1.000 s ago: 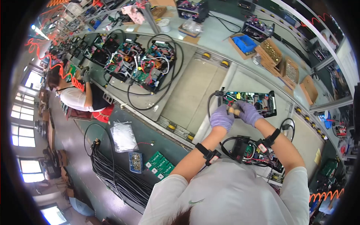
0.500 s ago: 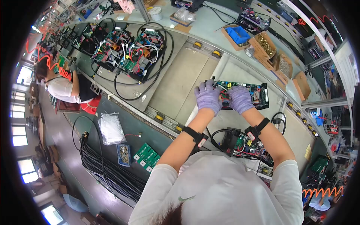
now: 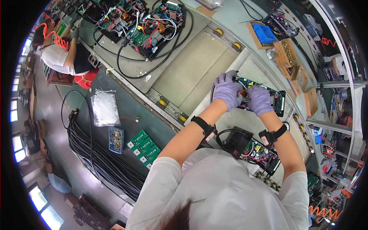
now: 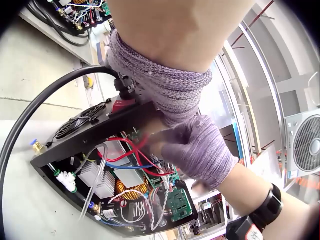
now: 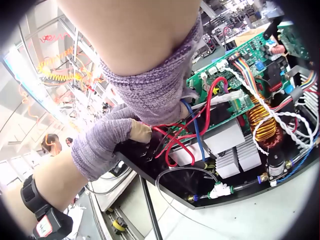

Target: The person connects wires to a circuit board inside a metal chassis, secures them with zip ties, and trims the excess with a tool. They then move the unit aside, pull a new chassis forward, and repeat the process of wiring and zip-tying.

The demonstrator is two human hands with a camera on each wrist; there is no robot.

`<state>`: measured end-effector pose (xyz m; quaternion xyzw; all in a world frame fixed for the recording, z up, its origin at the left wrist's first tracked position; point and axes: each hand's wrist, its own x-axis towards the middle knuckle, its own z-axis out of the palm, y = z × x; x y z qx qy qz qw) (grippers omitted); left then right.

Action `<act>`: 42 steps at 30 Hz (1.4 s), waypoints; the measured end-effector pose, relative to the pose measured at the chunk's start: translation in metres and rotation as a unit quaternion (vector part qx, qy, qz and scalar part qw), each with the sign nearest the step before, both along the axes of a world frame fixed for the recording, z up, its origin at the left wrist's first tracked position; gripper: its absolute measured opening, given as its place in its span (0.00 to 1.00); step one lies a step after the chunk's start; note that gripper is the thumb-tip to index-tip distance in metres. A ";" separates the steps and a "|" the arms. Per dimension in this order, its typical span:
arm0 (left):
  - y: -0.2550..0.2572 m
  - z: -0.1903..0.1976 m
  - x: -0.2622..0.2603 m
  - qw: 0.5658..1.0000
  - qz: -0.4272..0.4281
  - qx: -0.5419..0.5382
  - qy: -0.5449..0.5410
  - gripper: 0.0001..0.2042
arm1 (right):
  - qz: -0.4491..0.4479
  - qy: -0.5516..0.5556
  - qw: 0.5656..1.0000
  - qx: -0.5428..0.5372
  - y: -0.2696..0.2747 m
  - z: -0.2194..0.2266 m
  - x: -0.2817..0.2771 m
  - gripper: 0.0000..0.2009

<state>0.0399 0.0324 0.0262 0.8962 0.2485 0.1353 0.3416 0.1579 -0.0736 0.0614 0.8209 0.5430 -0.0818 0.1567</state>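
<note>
A black-framed electronics unit (image 3: 283, 104) lies on the light work surface, its green boards, coil and wires exposed. The purple-gloved left hand (image 3: 227, 93) grips the unit's cable end; in the right wrist view the left hand (image 5: 102, 145) lies at the panel edge, its beige thumb tip inside. The right hand (image 3: 260, 100) is over the middle of the unit. In the left wrist view the right hand (image 4: 200, 152) has bent fingers pinching at red wires (image 4: 127, 147), with blurred tips. Red wires (image 5: 207, 107) also run near both hands in the right wrist view.
Nearer the body sits a second open unit (image 3: 260, 155). More units (image 3: 163, 28) with black cables stand at the upper left. Screw boxes (image 3: 287, 51) line the far side. A plastic bag (image 3: 104, 108), green boards (image 3: 143, 147) and a cable bundle (image 3: 103, 161) lie left.
The left hand has moved from the wires near the right hand to the unit's cable end. The right hand stays over the unit's middle. The head view has shifted.
</note>
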 end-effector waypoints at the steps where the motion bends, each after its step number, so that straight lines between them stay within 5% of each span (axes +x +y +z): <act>1: -0.003 0.000 0.000 1.000 0.010 0.002 -0.008 0.13 | 0.001 0.001 1.000 -0.017 0.003 0.003 -0.002 0.09; 8: -0.009 -0.023 0.005 0.994 0.014 -0.070 -0.088 0.12 | 0.035 -0.042 0.998 -0.039 0.015 -0.004 -0.003 0.11; 21: -0.004 -0.006 -0.002 0.996 0.006 -0.089 0.012 0.14 | 0.035 -0.017 0.999 0.007 0.003 -0.008 0.007 0.10; 33: -0.004 -0.007 -0.002 0.996 0.013 -0.084 0.001 0.16 | 0.045 -0.038 0.996 -0.070 0.020 -0.006 -0.004 0.07; 36: -0.003 -0.006 -0.003 0.996 0.014 -0.087 0.004 0.16 | 0.038 -0.035 0.997 -0.060 0.021 -0.002 -0.006 0.08; 39: -0.004 -0.015 -0.001 0.996 0.012 -0.084 -0.018 0.17 | -0.076 0.018 0.996 -0.030 0.012 -0.004 -0.002 0.09; 42: -0.005 -0.012 -0.002 0.996 0.019 -0.085 -0.016 0.17 | -0.053 0.011 0.999 0.002 0.006 -0.001 -0.004 0.10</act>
